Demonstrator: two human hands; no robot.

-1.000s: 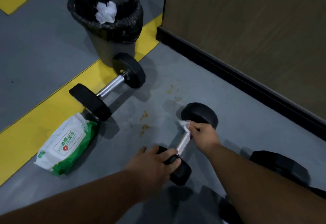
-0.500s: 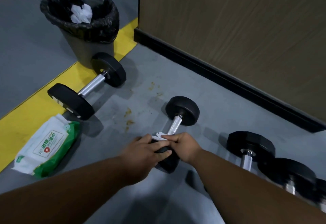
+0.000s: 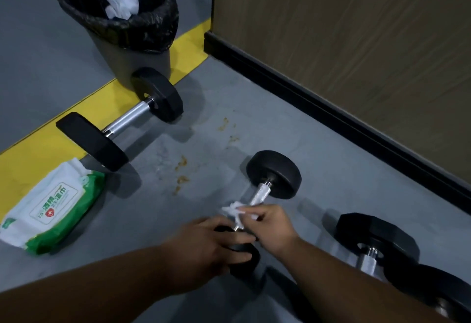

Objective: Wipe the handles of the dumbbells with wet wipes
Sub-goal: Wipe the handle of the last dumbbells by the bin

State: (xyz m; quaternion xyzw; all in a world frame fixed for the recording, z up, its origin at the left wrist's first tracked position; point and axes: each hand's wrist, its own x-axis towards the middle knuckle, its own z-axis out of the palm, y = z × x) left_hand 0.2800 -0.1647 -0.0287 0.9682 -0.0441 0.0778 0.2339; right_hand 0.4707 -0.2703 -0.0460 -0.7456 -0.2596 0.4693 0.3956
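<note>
we count one wet wipe pack [image 3: 52, 206], white and green, lying on the grey floor [image 3: 254, 124] at the far left, beside a yellow floor stripe [image 3: 51, 134]; just right of it one large dumbbell [image 3: 119, 125] lies across the stripe, its far head touching or just in front of one trash bin [image 3: 122, 29] lined with a black bag, with one clump of white wipes [image 3: 122, 5] inside; further right we see one small dumbbell [image 3: 265, 190] on the floor, round black heads, bare metal handle; our left hand [image 3: 211, 243] is curled over its near head, gripping it; our right hand [image 3: 272, 226] pinches one crumpled white wet wipe [image 3: 233, 210] against the near end of that handle, fingers bent round the wipe; the far half of the handle shows uncovered; at the right edge lie two more dumbbells [image 3: 377, 243], one behind the other, the nearer one partly cut off by the frame; that makes four dumbbells in all; behind them one wood-grain wall panel [image 3: 356, 42] with a black baseboard [image 3: 331, 108] runs diagonally; a few brown stains [image 3: 182, 167] mark the floor between the large and small dumbbells.
</note>
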